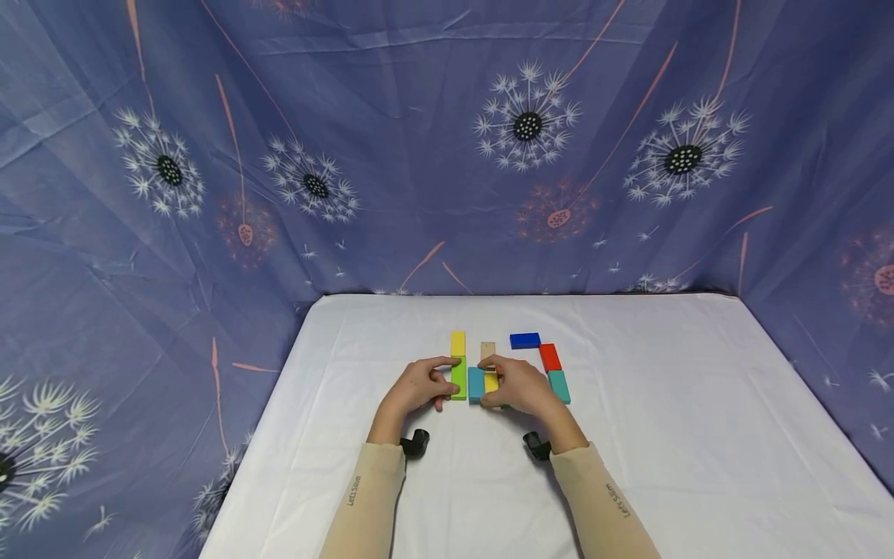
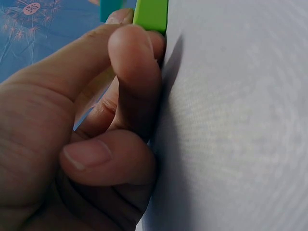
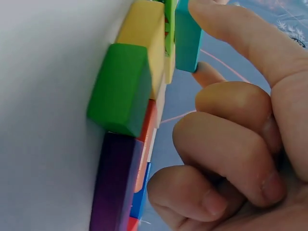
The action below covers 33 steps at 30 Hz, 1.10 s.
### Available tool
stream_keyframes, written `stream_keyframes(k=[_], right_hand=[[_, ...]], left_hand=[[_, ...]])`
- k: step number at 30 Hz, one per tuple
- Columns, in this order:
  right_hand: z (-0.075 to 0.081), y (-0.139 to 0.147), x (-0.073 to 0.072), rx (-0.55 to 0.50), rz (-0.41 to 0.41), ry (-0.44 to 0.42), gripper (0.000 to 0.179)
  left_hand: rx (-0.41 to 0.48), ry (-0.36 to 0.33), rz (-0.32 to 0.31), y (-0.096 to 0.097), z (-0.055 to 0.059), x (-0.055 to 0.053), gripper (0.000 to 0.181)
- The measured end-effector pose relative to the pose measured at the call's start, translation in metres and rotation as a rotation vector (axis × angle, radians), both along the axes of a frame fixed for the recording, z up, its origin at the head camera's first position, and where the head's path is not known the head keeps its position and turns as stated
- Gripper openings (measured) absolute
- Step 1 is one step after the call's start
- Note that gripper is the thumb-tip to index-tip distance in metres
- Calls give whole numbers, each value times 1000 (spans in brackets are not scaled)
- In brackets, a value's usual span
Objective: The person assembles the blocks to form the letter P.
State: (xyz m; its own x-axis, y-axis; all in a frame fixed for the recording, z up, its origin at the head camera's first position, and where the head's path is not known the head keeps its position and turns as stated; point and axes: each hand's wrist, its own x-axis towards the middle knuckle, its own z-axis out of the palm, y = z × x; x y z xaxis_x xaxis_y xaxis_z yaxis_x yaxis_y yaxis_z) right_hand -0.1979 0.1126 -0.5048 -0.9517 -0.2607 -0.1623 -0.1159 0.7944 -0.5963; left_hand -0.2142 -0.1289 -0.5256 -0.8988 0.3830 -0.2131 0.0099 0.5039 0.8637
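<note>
Right wrist: teal block (image 3: 187,41), oblong, flat-faced.

A white-clothed table (image 1: 698,435) spread toward six o'clock; a blue dandelion-print curtain (image 1: 419,155) hung at nine, twelve and three.

White-clothed table (image 1: 670,466), on it blocks (image 1: 550,357) in yellow, green, bare wood, blue, red, teal

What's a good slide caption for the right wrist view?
A right hand pinches a teal block near a yellow block, a green block and a purple block.
</note>
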Motion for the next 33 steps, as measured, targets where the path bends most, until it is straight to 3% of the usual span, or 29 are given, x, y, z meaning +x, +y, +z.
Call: stream_keyframes(k=[14, 21, 33], right_hand=[[17, 3, -20, -121, -60, -32, 59], [22, 5, -40, -94, -52, -53, 63], [27, 6, -71, -146, -36, -57, 66]], left_hand=[[10, -21, 9, 0, -3, -3, 58], [17, -20, 10, -2, -3, -2, 59], [7, -21, 14, 0, -2, -2, 57]])
